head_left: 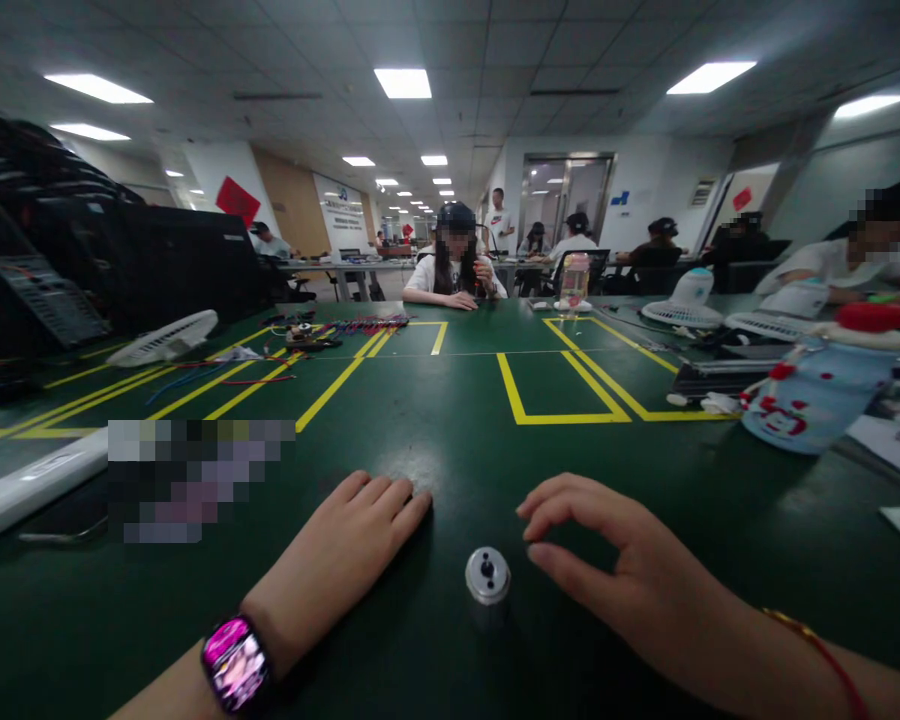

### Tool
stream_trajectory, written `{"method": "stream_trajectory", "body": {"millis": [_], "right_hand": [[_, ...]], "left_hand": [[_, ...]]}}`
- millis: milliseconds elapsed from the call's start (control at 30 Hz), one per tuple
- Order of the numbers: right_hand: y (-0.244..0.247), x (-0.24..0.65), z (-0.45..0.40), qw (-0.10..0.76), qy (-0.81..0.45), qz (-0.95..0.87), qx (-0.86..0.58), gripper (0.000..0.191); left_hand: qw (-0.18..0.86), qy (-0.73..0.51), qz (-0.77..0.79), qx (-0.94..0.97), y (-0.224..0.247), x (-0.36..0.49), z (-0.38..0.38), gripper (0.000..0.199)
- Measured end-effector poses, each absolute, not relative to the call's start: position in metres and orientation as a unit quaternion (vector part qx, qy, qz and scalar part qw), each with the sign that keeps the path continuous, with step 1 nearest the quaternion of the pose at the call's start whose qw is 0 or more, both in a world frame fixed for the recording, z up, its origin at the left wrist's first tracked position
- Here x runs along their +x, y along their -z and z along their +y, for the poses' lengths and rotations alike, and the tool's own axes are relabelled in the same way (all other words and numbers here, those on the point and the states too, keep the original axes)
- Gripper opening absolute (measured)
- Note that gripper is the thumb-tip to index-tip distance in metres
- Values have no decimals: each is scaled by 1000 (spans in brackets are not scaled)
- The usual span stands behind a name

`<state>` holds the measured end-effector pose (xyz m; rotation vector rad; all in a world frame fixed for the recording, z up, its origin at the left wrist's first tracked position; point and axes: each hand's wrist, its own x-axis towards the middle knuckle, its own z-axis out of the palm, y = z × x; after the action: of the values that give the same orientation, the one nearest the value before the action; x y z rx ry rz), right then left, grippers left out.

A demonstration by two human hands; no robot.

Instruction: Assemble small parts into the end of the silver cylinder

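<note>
A small silver metal cylinder [487, 577] stands upright on the dark green table [435, 400], with dark holes in its round top. To its right my right hand [600, 545] hovers with curved fingers, thumb and fingertips apart and nothing between them, not touching the cylinder. My left hand [360, 530] rests palm down on the table, left of and beyond the cylinder, its fingers lying flat and holding nothing. A watch with a lit pink screen [236, 664] is on my left wrist, and a red cord [817, 645] circles my right wrist.
Yellow tape [570, 419] marks the table. A blue jar [817, 390] and white fans stand at the right. Bundled wires [367, 325], a white fan [169, 340], a long white object [37, 482] and black equipment [187, 265] are at the left. A person [456, 265] sits opposite.
</note>
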<state>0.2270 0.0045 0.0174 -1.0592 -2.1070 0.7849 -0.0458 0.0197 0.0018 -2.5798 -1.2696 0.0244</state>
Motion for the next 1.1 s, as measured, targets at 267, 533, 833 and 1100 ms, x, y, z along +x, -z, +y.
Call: {"method": "stream_trajectory", "body": {"millis": [267, 533, 833, 1100], "right_hand": [[9, 251, -3, 250, -332, -802, -428, 7], [9, 247, -5, 224, -277, -838, -415, 14], [4, 246, -8, 235, -282, -831, -418, 20], [-1, 247, -5, 279, -319, -811, -403, 36]], "left_hand": [[98, 29, -432, -896, -1, -50, 22, 46], [-32, 142, -418, -897, 0, -28, 0, 45], [-268, 236, -409, -840, 17, -29, -14, 75], [-366, 215, -469, -774, 7, -8, -7, 32]]}}
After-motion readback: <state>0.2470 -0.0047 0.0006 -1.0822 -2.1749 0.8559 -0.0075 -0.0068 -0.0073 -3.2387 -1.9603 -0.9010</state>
